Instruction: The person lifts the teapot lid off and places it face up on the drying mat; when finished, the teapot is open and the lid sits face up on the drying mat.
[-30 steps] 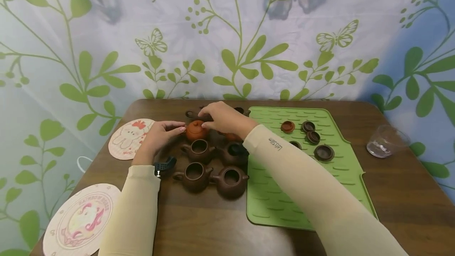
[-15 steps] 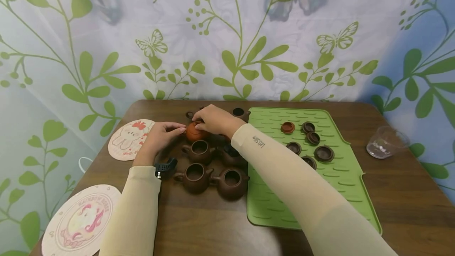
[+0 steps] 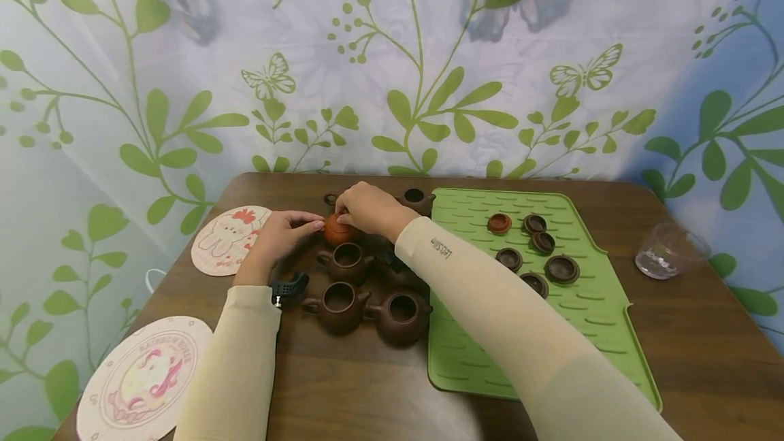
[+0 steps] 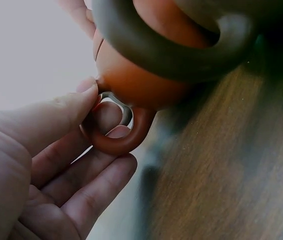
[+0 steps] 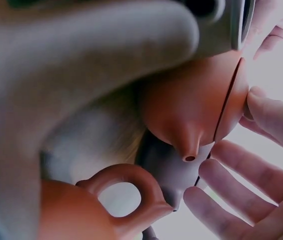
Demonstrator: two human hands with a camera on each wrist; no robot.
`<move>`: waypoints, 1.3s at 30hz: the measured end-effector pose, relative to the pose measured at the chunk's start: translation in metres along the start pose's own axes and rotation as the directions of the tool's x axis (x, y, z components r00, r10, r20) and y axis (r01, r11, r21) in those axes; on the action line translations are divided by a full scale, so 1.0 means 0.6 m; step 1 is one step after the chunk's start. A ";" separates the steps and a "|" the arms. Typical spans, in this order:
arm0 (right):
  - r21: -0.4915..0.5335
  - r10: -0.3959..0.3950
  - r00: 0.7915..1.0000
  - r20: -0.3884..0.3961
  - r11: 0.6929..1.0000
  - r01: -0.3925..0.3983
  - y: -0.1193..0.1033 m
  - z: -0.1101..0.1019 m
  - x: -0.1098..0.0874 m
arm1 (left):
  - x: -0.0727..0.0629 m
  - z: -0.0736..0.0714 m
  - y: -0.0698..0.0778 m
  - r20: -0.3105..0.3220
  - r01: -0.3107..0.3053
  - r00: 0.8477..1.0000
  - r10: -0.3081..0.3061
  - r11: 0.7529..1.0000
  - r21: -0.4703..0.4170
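My left hand pinches the ring handle of a small orange clay teapot between thumb and fingers. The lid sits on this teapot, with a thin dark seam beneath it. My right hand is over the top, its thumb and a partly hidden finger pinching the lid's knob. The other fingers stretch out beside the spout. A second orange teapot stands close by, hidden by my right arm in the head view. Dark brown lidless teapots stand just in front.
More brown teapots stand near, one at the back. On the right, a green mat bears several loose lids. A clear cup is at the far right; two round coasters lie on the left.
My right hand has moved left and down from beside the orange teapot onto its lid knob, uncovering more lids on the mat. My left hand stays on the handle.
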State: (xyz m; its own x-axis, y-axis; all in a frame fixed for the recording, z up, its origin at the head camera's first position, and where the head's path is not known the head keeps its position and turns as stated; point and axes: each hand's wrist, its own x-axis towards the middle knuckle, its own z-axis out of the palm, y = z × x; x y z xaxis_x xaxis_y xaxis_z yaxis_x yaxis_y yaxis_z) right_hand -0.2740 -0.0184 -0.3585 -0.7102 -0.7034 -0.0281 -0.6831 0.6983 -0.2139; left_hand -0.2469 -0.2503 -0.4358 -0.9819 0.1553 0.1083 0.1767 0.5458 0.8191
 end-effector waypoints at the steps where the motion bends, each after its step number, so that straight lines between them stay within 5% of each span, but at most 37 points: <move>1: -0.001 0.000 1.000 -0.003 1.000 0.000 0.000 0.001 0.000 | 0.000 0.000 0.001 -0.001 0.000 1.000 0.000 1.000 0.000; 12: 0.003 0.004 0.999 -0.037 1.000 -0.004 -0.002 0.002 -0.005 | 0.001 0.001 -0.002 -0.008 -0.009 1.000 0.009 1.000 -0.002; 24: 0.127 0.052 0.997 -0.053 0.991 -0.045 0.000 -0.003 -0.011 | -0.001 0.002 0.001 -0.003 0.005 1.000 -0.005 1.000 0.003; 39: 0.187 0.014 0.993 -0.118 0.982 0.008 -0.009 -0.038 -0.037 | -0.002 0.002 0.002 -0.002 0.009 1.000 -0.009 1.000 0.002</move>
State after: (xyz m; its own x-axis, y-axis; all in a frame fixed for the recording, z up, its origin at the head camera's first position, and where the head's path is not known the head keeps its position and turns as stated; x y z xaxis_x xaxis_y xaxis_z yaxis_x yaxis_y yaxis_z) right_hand -0.2585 -0.0035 -0.3344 -0.7350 -0.6728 0.0840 -0.6450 0.6556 -0.3928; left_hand -0.2457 -0.2490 -0.4357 -0.9835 0.1491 0.1022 0.1682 0.5484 0.8191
